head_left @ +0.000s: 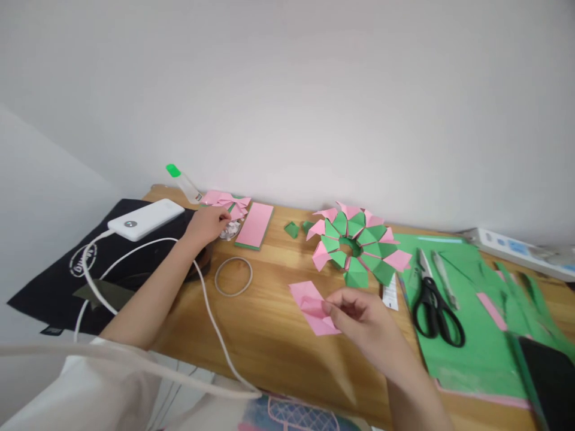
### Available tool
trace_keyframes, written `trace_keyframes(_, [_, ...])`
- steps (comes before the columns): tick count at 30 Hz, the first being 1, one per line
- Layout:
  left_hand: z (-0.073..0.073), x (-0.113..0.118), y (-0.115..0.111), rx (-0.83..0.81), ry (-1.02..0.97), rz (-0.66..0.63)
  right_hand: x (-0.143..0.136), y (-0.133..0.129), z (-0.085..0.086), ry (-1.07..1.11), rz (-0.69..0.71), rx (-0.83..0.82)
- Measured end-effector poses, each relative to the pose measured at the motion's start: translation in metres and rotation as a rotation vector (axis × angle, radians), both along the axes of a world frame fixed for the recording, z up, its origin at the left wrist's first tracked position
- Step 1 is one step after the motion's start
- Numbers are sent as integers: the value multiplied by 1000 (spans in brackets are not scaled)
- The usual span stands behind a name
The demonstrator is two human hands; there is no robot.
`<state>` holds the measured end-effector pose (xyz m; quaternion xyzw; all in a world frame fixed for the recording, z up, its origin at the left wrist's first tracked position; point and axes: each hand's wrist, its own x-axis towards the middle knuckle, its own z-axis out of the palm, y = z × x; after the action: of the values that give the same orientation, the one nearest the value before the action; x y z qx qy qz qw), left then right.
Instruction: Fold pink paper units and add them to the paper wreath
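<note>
My right hand (362, 317) pinches a folded pink paper piece (309, 305) between thumb and fingers, above the front of the wooden table. Its creased flaps stick out to the left of the fingertips. My left hand (210, 224) reaches to the back left, its fingers closed beside the pile of pink folded papers (224, 199) and a crumpled whitish wad (230, 230). What those fingers hold, if anything, I cannot make out. Behind my right hand lies a ring of green and pink folded paper units (354, 242). A small green folded piece (291, 229) lies left of the ring.
A stack of pink and green paper strips (254, 224), an elastic loop (233, 276) and a green-capped glue bottle (184, 183) are at left. A white power bank (146, 219) with its cable rests on a black bag (45, 293). Black-handled scissors (433, 305) lie on green paper (476, 353).
</note>
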<state>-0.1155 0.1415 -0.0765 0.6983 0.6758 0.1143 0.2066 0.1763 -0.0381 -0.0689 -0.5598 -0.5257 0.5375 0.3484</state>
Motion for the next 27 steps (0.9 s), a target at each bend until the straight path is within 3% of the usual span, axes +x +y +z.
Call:
trace_keyframes(5, [22,41,-45,-76,-387,-137,-1,5,11,124,-82,74])
trace_keyframes(9, [46,80,-84,-284,-790,-338,-2,12,26,140,-89,147])
trace_keyframes(11, [54,92,-93,-313,-929,-341,0,14,34,114,-67,174])
trace_keyframes(16, [65,106,-94,-355,-1108,-272,6,19,52,-12,-25,229])
trace_keyframes(22, [76,111,-95,-368,-988,-375,14,26,74,-134,69,261])
trace_keyframes(25, [77,113,-95,-351,-1056,-379,18,25,81,-134,36,269])
trace_keyframes(27, [77,114,-94,-307,-1146,-350,20,22,81,-94,-61,316])
